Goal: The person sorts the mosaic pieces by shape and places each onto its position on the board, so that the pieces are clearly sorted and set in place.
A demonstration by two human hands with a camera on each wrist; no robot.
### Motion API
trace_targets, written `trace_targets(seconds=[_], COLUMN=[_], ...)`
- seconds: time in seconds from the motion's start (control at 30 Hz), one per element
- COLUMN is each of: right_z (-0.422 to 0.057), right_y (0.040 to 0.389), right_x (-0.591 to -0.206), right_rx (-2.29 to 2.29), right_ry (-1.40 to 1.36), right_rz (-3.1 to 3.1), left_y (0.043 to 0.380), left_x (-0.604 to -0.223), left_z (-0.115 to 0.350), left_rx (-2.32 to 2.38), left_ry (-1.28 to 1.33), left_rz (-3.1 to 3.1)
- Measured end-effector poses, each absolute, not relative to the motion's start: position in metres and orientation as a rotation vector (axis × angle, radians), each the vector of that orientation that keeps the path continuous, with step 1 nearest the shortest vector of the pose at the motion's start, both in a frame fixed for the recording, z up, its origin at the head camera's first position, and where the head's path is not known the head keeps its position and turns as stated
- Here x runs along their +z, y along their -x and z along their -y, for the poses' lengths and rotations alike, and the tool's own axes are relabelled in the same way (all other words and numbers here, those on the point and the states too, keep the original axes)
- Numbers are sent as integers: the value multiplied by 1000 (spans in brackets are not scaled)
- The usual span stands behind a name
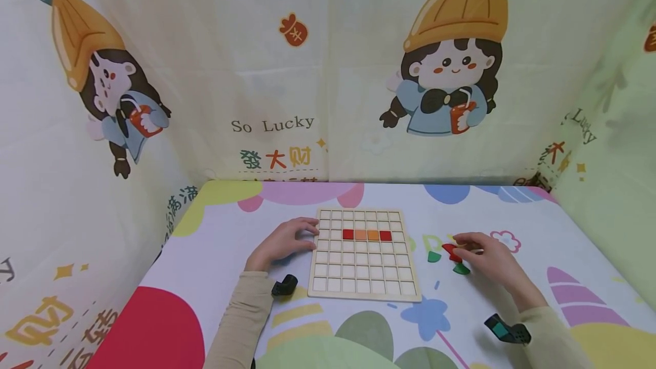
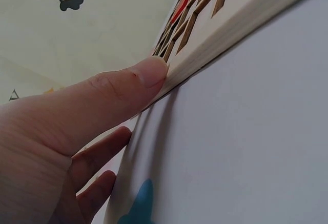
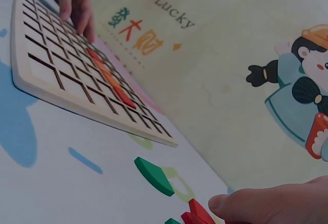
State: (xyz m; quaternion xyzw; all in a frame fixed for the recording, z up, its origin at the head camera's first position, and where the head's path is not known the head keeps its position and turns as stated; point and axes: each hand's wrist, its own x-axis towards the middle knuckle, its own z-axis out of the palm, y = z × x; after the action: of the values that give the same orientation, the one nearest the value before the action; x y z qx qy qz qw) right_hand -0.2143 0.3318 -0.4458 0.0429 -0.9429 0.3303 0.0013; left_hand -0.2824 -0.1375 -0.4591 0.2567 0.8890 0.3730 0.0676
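Observation:
A square wooden grid board (image 1: 364, 255) lies on the table. One row of it holds two red square tiles (image 1: 348, 234) at the ends, with a light orange tile (image 1: 361, 235) and a darker orange tile (image 1: 373, 236) between them. My left hand (image 1: 284, 241) rests at the board's left edge, thumb and fingertips spread along the rim; the thumb (image 2: 123, 88) touches its side. To the right of the board, my right hand (image 1: 487, 252) hovers low over red pieces (image 1: 449, 248), thumb and forefinger apart around them. Green curved pieces (image 1: 434, 257) lie beside these.
The table (image 1: 225, 244) wears a cloth printed with bright shapes. Behind it hangs a curtain (image 1: 359, 152) with cartoon figures and lettering. A black device (image 1: 285, 285) is by my left wrist and another (image 1: 507, 330) by my right.

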Motion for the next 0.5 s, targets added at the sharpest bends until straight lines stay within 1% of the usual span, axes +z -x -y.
trace_targets(seconds=[0.3, 0.5], right_z=[-332, -337], right_y=[211, 201], right_x=[-450, -448], right_rx=[1017, 976], right_ry=[-116, -166], right_rz=[2963, 2973], left_y=[282, 282], left_x=[-459, -460], left_z=[136, 137], left_rx=[1153, 1150], left_ry=[-751, -767], left_rz=[-2669, -2673])
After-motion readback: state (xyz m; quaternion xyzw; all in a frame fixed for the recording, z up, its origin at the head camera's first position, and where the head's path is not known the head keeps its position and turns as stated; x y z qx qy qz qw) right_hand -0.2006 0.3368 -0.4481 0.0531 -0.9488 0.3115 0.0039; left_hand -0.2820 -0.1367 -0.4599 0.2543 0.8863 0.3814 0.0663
